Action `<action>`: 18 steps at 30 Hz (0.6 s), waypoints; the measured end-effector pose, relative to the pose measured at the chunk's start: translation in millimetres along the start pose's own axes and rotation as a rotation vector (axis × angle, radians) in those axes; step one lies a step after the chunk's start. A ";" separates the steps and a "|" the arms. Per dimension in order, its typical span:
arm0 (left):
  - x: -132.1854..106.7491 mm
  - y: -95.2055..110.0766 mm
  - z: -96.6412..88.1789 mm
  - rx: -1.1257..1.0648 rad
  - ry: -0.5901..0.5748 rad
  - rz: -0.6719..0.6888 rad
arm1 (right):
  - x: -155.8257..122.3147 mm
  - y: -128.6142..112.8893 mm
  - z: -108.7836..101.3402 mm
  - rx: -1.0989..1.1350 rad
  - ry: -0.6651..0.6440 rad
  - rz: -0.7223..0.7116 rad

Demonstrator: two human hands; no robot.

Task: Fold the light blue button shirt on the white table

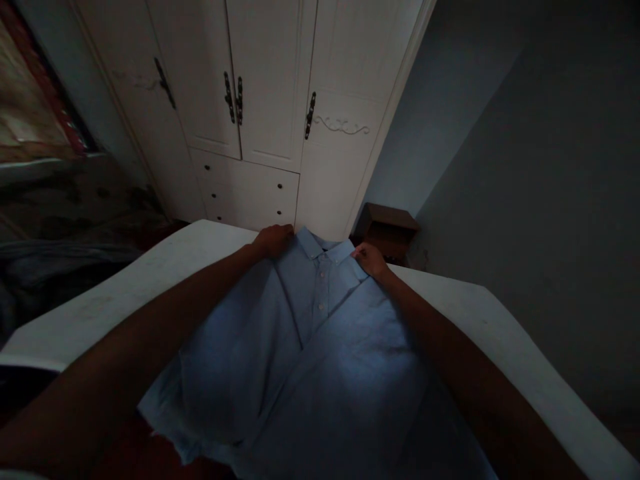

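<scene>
A light blue button-up shirt (320, 347) is spread over the white table, its collar at the far end and its lower part hanging over the near edge. My left hand (274, 240) grips the shirt at the shoulder, just left of the collar. On the other side, my right hand (370, 259) pinches the fabric close to the right collar point. Both arms reach forward along the shirt's sides. Diagonal folds cross the front below the buttons, and the lower left edge looks rumpled.
The white table (450, 293) lies under the shirt. Behind it stands a pale wardrobe (270, 80) with dark handles and drawers. A small brown wooden cabinet (393, 217) sits by the grey wall at the right. Dark cloth (55, 267) is heaped at the left.
</scene>
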State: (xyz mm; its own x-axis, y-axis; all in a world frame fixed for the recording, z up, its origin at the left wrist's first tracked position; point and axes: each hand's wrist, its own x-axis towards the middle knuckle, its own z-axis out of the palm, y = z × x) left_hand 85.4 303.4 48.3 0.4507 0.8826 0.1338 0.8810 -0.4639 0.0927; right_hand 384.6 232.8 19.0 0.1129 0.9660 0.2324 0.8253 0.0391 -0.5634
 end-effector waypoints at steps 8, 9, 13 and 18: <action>-5.4 -1.1 10.9 0.038 -0.006 0.003 | -10.1 -8.5 -2.3 -0.241 -0.009 -0.007; -6.2 -1.5 12.3 0.046 -0.007 0.001 | -11.2 -9.7 -2.6 -0.288 -0.024 0.000; -4.8 -4.4 15.0 0.064 -0.002 -0.024 | -11.1 -11.6 -2.6 -0.430 -0.087 0.026; 4.2 -13.4 14.1 0.089 0.000 -0.169 | -4.7 -7.4 -2.3 -0.494 -0.114 0.029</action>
State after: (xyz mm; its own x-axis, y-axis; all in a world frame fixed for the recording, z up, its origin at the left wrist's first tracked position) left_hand 77.5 314.4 33.7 0.2953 0.9473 0.1241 0.9534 -0.3007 0.0264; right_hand 379.3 227.4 23.9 0.1016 0.9878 0.1184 0.9890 -0.0874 -0.1195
